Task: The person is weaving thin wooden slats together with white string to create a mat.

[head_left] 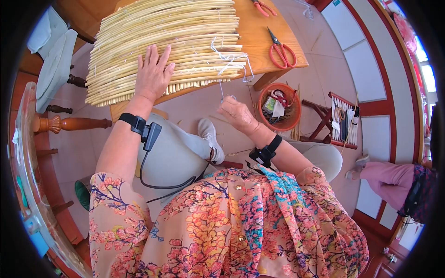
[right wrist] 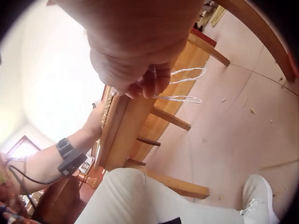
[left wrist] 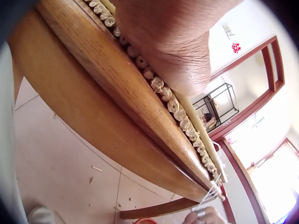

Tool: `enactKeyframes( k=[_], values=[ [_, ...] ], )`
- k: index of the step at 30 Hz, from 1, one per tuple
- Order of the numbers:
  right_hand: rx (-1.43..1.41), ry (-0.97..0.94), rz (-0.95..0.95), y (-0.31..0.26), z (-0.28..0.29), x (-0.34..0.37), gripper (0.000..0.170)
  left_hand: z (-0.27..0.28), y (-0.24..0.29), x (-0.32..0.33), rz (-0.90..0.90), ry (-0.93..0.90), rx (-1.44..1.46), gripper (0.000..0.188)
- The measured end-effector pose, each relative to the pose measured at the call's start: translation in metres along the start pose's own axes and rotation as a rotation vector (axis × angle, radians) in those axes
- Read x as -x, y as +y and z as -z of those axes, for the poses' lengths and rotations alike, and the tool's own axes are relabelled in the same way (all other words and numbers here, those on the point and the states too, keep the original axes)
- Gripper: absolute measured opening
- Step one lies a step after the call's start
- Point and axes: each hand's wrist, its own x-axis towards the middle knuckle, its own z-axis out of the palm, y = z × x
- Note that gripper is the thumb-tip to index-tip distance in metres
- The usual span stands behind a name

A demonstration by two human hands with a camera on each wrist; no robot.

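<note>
A mat of pale reed stalks (head_left: 185, 34) lies over the wooden table (head_left: 259, 46), its stalks tied with white string. My left hand (head_left: 154, 76) rests on the stalks near their front edge, fingers spread. Just off the table's front edge, my right hand (head_left: 236, 112) has its fingers curled round white string (head_left: 221, 88), which runs up to the mat's right end. Loose string (head_left: 227, 58) lies tangled on that corner. In the right wrist view, loops of white string (right wrist: 187, 99) hang beside the curled fingers of my right hand (right wrist: 147, 86).
Red-handled scissors (head_left: 282, 54) and red-handled pliers (head_left: 265, 8) lie on the table's right part. An orange bucket (head_left: 294, 121) with scraps stands on the floor, near a folding stool (head_left: 344, 120). A chair (head_left: 55, 65) is at left; another person's legs (head_left: 387, 183) show at right.
</note>
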Motion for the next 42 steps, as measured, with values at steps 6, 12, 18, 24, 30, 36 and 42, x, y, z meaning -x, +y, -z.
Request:
enactKeyframes(
  k=[6, 12, 18, 24, 30, 36, 42],
  values=[
    [-0.023, -0.478, -0.122, 0.098, -0.044, 0.113, 0.005, 0.002, 0.001, -0.001, 0.008, -0.011, 0.006, 0.051],
    [-0.901, -0.455, -1.365, 0.100, 0.009, 0.188, 0.019, 0.000, 0.000, -0.001, -0.004, 0.000, 0.000, 0.052],
    [-0.907, 0.133, -1.268, 0.108, 0.079, 0.134, 0.023, -0.001, 0.000, -0.001, -0.007, 0.026, 0.003, 0.053],
    [0.412, -0.542, -1.237, 0.146, 0.159, 0.155, 0.027, -0.001, 0.002, -0.002, 0.009, 0.009, -0.017, 0.051],
    [0.318, -0.215, -1.213, 0.035, 0.195, 0.113, 0.023, -0.004, 0.000, -0.002, -0.006, 0.041, -0.013, 0.052],
    [-0.424, -0.209, -1.099, -0.030, 0.202, 0.076, 0.015, -0.003, 0.000, -0.002, 0.005, 0.014, -0.032, 0.051],
    [-0.192, -0.143, -0.316, 0.003, 0.103, 0.037, 0.017, -0.004, 0.000, -0.002, 0.007, 0.026, -0.032, 0.052]
  ],
)
